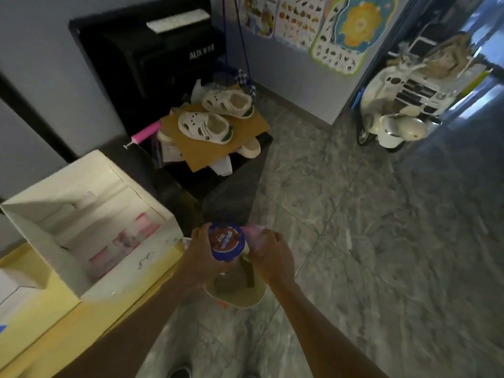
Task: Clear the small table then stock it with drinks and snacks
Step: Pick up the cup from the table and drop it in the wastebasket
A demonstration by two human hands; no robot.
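Fetching snacks: our left hand [203, 251] curls fingers [200, 232] round a blue-lidded round tub [227, 242], our right hand [270, 255] pinches a pale pink packet [253, 231]; the black tabletop [196, 184] likely needs clearing next.

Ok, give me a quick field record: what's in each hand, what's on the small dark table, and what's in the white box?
left hand: grips a blue-lidded cup from the side
right hand: holds a pale pink item, too blurred to name
small table: not cleared; white shoes on a cardboard sheet, papers beneath, pink pump at its edge
white box: open, on the yellow surface, pink-capped packs inside
floor below hands: tan slipper
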